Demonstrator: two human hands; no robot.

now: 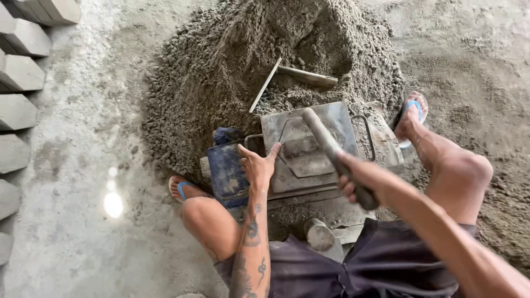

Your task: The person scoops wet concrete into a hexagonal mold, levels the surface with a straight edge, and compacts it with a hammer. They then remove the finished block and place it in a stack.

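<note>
Head view, item 1: flat grey metal mould lid w/ raised hexagon plate (309, 146), lying on top of a box-shaped mould at centre frame, just in front of the person's knees, at the near foot of the heap. Thin wire handles on its L and R edges.

Item 2: grey cylindrical rammer bar (326, 146), tilted, lower end over the lid's hexagon; contact w/ plate unclear. Right hand (353, 179) wrapped tight around the bar's upper part, fist closed.

Item 3: left hand (258, 165), fingers spread and pressed flat against the lid's L edge, thumb pointing toward the plate; tattooed forearm runs down to frame bottom.

Item 4: dark blue worn metal box side (227, 174), just L of left hand, touching the mould.

Item 5: large heap of grey damp cement-sand mix (221, 60), behind mould, fills upper centre. Shovel w/ flat blade and wooden shaft (306, 77) stuck in heap, blade edge-on.

Item 6: person squatting, knees either side of mould; blue flip-flops, L (182, 189), R (413, 110); dark shorts.

Item 7: row of grey moulded concrete blocks (22, 72), far L edge, well apart from the mould, on pale concrete floor (83, 221).
</note>
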